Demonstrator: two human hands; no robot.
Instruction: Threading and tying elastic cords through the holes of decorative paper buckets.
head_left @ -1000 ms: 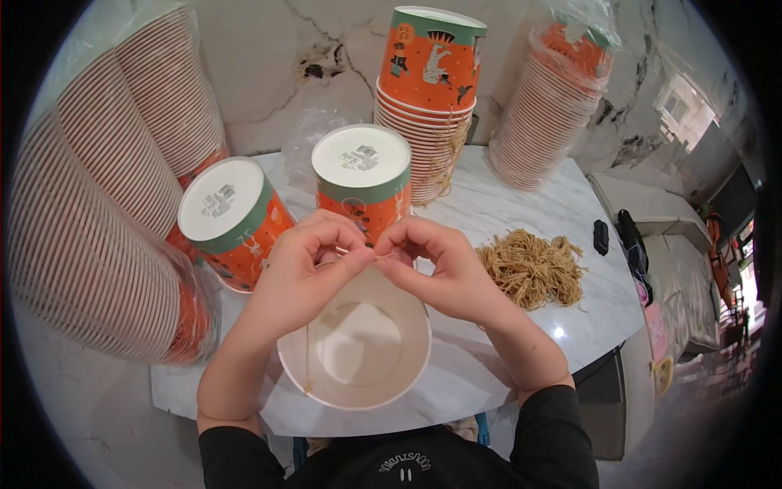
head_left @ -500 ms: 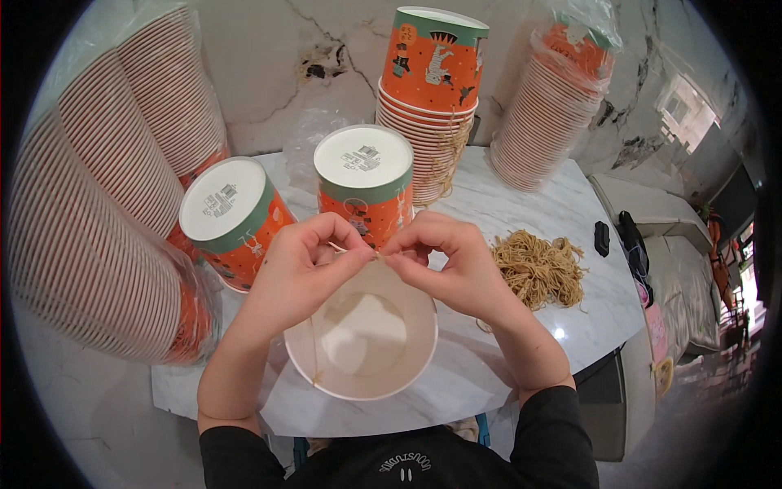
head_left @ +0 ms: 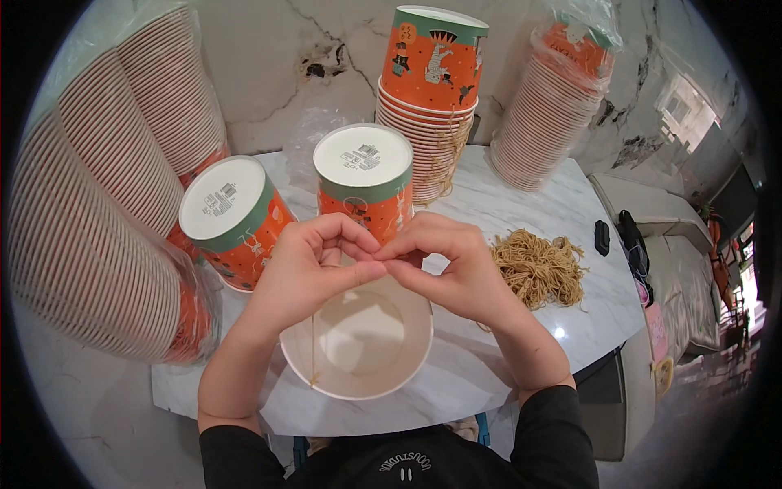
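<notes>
A white-lined paper bucket (head_left: 417, 359) stands mouth up at the table's near edge. Tan string (head_left: 313, 350) is knotted at its near-left rim and runs across the mouth up toward my left hand (head_left: 314, 265). Over the bucket's far rim, the fingertips of my left hand and my right hand (head_left: 444, 261) meet in a pinch. Both hands are closed on the string's end, which the fingers almost wholly cover. Just beyond my hands an orange and green bucket (head_left: 364, 196) is upside down, and another upturned bucket (head_left: 244, 220) leans at the left.
Bagged stacks of buckets (head_left: 98, 236) crowd the left side. At the back stand a tall stack with string hanging on it (head_left: 423, 147) and a bagged stack (head_left: 550, 114). A heap of tan string (head_left: 538, 269) lies right of my right hand, with a small black object (head_left: 602, 238) beyond.
My fingertips have come closer together, covering the bit of string that showed between them. The bucket under my hands has shifted slightly left.
</notes>
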